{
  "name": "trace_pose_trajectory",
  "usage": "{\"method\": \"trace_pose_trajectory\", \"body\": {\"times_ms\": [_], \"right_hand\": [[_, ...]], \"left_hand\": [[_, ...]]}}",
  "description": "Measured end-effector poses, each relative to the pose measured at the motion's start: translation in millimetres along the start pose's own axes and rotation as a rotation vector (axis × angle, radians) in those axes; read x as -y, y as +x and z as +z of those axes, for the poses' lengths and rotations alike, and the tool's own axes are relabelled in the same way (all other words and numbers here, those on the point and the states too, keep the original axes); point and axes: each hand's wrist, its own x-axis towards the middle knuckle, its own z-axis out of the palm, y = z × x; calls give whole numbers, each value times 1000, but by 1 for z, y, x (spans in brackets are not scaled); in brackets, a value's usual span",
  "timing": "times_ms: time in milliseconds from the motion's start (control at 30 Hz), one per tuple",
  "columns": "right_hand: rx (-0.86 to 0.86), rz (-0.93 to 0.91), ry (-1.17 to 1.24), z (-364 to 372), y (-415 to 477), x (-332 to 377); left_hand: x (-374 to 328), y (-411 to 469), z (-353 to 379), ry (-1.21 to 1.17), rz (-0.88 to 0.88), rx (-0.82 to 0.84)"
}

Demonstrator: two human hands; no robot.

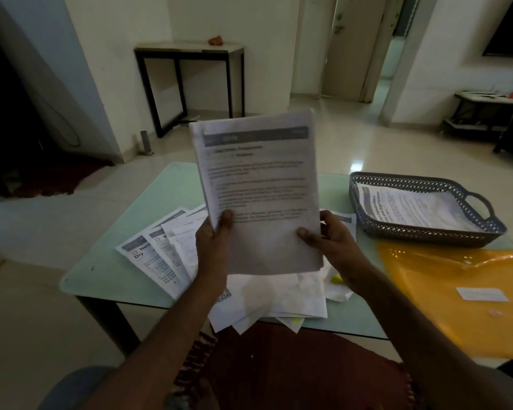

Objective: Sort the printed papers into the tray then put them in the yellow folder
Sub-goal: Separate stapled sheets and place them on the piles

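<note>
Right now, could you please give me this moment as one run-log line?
left hand: holds paper stack; right hand: holds paper stack; tray: sheets inside; yellow folder: beside tray; loose papers: on table

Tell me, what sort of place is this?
Probably a living room in a home: a low glass-topped table stands on a shiny tiled floor, a console table sits against the wall, and an open doorway leads to another room.

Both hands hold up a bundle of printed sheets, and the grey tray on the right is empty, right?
Not empty: the head view shows printed paper lying in the grey tray. The left hand and right hand do hold up the bundle.
</note>
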Motion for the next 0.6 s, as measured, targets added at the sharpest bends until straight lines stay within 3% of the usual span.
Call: {"method": "trace_pose_trajectory", "body": {"times_ms": [200,367,467,600], "right_hand": [[31,56,230,13,-10,7],[-33,-27,346,-6,-14,15],[-73,-43,273,-20,-15,13],[-213,-77,223,-65,-15,19]], "left_hand": [[-16,-5,19,-242,-178,-138],[-19,-16,60,-239,-257,-222],[-16,-30,92,-267,-307,-149],[-15,-47,137,-357,-355,107]]}}
